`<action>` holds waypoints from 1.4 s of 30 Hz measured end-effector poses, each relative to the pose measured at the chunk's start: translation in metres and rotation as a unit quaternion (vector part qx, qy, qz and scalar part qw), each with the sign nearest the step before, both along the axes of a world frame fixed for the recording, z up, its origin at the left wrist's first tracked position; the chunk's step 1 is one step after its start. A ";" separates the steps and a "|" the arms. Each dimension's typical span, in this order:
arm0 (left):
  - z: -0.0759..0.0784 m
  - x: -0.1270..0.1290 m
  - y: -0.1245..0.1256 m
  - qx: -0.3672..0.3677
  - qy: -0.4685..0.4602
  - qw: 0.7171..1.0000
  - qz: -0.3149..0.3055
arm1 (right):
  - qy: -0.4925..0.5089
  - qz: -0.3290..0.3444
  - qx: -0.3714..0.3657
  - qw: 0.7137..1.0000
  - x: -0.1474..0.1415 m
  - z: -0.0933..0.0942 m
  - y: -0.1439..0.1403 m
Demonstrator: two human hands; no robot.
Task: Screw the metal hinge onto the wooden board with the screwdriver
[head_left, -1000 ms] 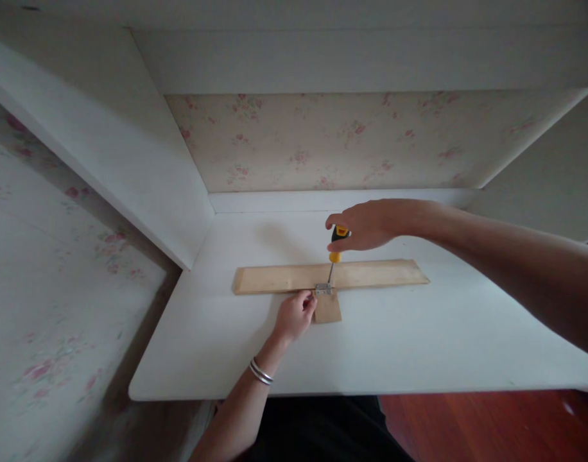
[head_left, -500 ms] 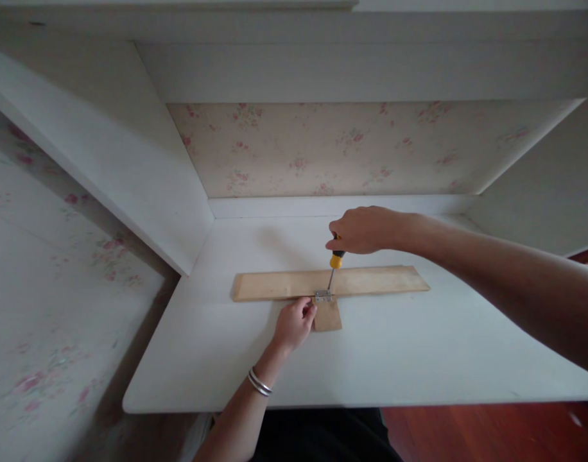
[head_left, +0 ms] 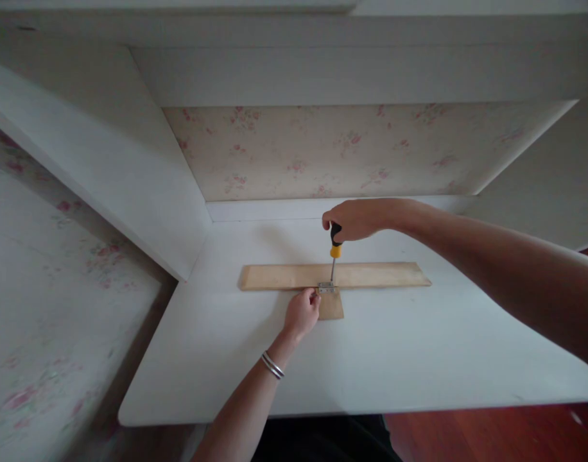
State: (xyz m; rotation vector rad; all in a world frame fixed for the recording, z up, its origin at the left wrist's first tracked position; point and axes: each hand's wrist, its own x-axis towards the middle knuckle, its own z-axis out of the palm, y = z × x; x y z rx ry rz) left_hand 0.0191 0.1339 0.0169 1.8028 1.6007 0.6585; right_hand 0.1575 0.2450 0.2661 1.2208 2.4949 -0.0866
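Note:
My right hand (head_left: 356,219) is closed around the black and yellow handle of a screwdriver (head_left: 335,250). The screwdriver stands nearly upright, its tip down at the upper part of a small metal hinge (head_left: 326,287). This hinge lies across the seam between a long wooden board (head_left: 284,276) and a small wooden board (head_left: 330,308), both flat on the white desk. With fingers curled together, my left hand (head_left: 302,312) grips the small board at its left edge, close beside the hinge. Its fingertips are partly hidden, and any screw under the tip is too small to make out.
The white desk (head_left: 409,353) has a rounded front left corner. A white side panel (head_left: 164,212) rises at the left, and a low ledge (head_left: 265,210) runs along the back below floral wallpaper (head_left: 298,147). Overhead hangs a white shelf (head_left: 323,77). Reddish flooring (head_left: 462,436) shows below.
The boards and hinge have shifted slightly away from me and turned a little. Both hands moved with them, and my right hand's grip on the screwdriver handle has rotated, showing more of the black part.

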 end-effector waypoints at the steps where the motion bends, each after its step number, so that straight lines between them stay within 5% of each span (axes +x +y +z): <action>1: 0.000 0.003 0.002 -0.001 0.000 1.000 0.004 | 0.010 0.004 -0.008 1.000 0.001 0.001 0.003; 8: 0.001 0.010 0.012 -0.002 0.006 1.000 0.003 | -0.068 -0.124 -0.011 0.990 0.002 0.004 0.014; 11: 0.009 0.004 0.013 0.006 0.060 0.998 -0.014 | -0.019 -0.083 -0.052 0.995 0.010 0.006 0.012; 15: 0.026 -0.004 0.018 0.034 0.120 0.992 -0.026 | 0.029 0.031 -0.009 0.999 0.020 0.009 0.005; 20: 0.045 -0.003 0.035 0.082 0.083 0.986 -0.116 | 0.044 0.072 0.001 0.996 0.026 0.009 -0.006; 31: 0.033 0.015 0.069 0.102 0.098 0.976 -0.166 | 0.113 0.108 -0.001 0.988 0.039 -0.004 -0.016; 38: 0.029 0.014 0.073 0.126 0.155 0.965 -0.168 | 0.040 -0.097 0.097 0.990 0.029 -0.009 -0.020; 42: 0.030 0.006 0.068 0.159 0.201 0.953 -0.160 | 0.028 -0.055 0.055 0.997 0.029 -0.004 -0.019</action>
